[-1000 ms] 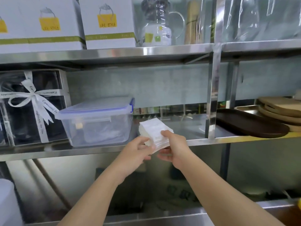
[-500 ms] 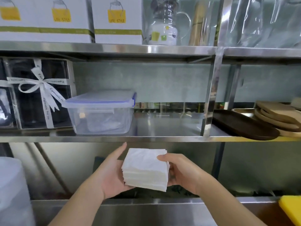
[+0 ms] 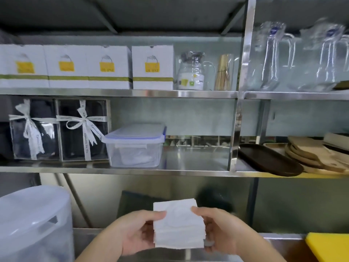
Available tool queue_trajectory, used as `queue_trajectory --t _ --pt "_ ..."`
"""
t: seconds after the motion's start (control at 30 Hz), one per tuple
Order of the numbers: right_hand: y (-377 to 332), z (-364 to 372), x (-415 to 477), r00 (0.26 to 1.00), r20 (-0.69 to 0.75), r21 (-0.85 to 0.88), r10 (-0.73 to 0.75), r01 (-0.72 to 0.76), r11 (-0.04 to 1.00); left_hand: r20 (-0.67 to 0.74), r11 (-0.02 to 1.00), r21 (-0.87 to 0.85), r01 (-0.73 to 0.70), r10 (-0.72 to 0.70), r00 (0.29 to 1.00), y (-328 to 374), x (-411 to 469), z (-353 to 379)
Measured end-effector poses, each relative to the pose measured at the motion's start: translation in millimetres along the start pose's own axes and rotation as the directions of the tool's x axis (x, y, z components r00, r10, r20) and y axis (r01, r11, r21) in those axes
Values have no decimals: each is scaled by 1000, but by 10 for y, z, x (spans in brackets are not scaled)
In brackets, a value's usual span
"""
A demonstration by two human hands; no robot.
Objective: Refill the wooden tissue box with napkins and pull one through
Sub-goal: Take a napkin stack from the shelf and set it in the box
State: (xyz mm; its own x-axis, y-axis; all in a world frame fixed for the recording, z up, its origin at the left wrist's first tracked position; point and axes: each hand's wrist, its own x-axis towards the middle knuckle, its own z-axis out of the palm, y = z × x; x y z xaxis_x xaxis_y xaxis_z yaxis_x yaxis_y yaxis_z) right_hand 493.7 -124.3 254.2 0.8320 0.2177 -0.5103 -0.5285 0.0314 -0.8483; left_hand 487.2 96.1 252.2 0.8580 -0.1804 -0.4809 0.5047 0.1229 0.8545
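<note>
A thick stack of white square napkins (image 3: 178, 225) is held low in the middle of the view, below the steel shelf. My left hand (image 3: 132, 233) grips its left side with the thumb on top. My right hand (image 3: 221, 227) grips its right side the same way. The wooden tissue box is not in view.
A steel shelf (image 3: 170, 172) carries a clear plastic container with a blue-clipped lid (image 3: 135, 144), ribboned gift boxes (image 3: 60, 129), a dark oval tray (image 3: 268, 160) and wooden boards (image 3: 317, 154). A white plastic bin (image 3: 34, 224) stands at lower left, a yellow board (image 3: 328, 246) at lower right.
Both hands have carried the napkin stack from the shelf edge down and toward me. The view has tilted up, showing the higher shelf.
</note>
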Motion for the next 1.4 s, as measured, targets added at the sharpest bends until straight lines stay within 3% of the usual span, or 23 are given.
queue_trajectory --t 0.3,0.53,0.73,0.93,1.1,1.23,1.4 --pt "-60 121 -895 982 14 -20 -191 191 981 51 983 -78 -167 171 984 91 -963 258" --pt "294 215 -1526 966 72 -47 -249 252 966 -24 967 58 -249 251 968 -265 -1712 384" --pt "843 273 -1856 961 89 -35 -261 265 964 -50 979 21 -200 201 978 -846 -2080 363" --pt "1426 323 -2038 957 -15 -64 -291 289 955 -66 995 -3 -103 103 993 -1412 -2228 317" --pt "1928 397 -2099 955 -125 -248 -268 232 941 -93 1000 -11 -20 19 995 -1885 -2204 265" --pt "2211 413 -2099 970 -154 -285 -188 138 948 -123 999 -10 53 -54 991 -2210 -2145 268" --pt "2433 381 -2079 941 -257 -422 -222 97 901 -80 987 154 53 -41 996 -2484 -2090 296"
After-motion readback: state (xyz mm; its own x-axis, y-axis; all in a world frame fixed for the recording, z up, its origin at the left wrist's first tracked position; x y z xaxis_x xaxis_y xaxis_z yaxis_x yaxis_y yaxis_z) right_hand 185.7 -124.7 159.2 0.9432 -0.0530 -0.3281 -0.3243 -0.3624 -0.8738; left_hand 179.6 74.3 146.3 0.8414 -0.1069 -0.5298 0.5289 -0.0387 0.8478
